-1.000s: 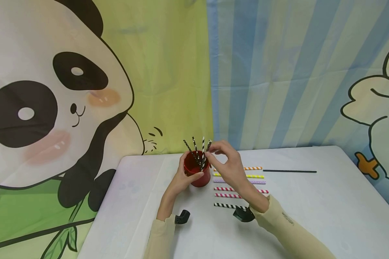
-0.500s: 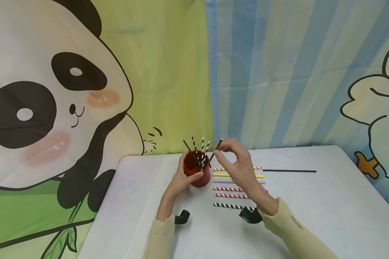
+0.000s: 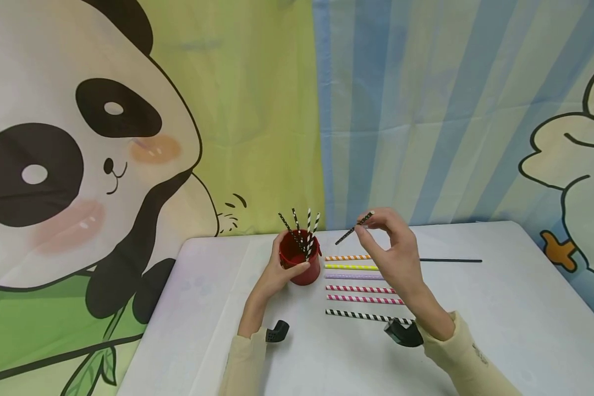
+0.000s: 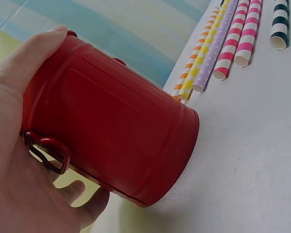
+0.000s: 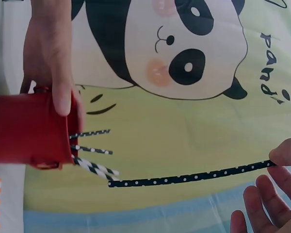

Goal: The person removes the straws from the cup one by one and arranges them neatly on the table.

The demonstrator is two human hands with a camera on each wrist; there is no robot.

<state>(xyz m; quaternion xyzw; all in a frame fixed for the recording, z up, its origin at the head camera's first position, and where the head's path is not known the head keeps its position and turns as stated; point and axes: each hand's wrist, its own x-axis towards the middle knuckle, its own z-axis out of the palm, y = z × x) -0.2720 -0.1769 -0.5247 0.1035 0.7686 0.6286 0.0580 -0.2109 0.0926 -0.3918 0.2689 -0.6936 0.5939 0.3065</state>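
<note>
My left hand (image 3: 273, 276) grips a small red metal bucket (image 3: 309, 276) near its rim, and in the left wrist view the bucket (image 4: 111, 121) shows a little side handle. Two black-and-white striped straws (image 3: 315, 224) and two black straws with white dots (image 3: 288, 223) lean inside it. To the bucket's right, my right hand (image 3: 397, 256) pinches one black straw with white dots (image 3: 347, 235) between thumb and index finger. That straw (image 5: 194, 177) is tilted, outside the bucket and above the table; the right wrist view shows nearly its whole length.
Straws lie in a row on the white table (image 3: 188, 341): orange (image 3: 346, 258), yellow (image 3: 351, 268), purple (image 3: 353, 276), two pink-red striped ones (image 3: 358, 289), and a black-and-white one (image 3: 358, 314). A thin black straw (image 3: 450, 260) lies farther right. Printed curtains (image 3: 257, 110) hang behind.
My right hand has drawn the dotted black straw out of the bucket and moved right with it, tilting it flatter. The left hand and bucket have stayed in place.
</note>
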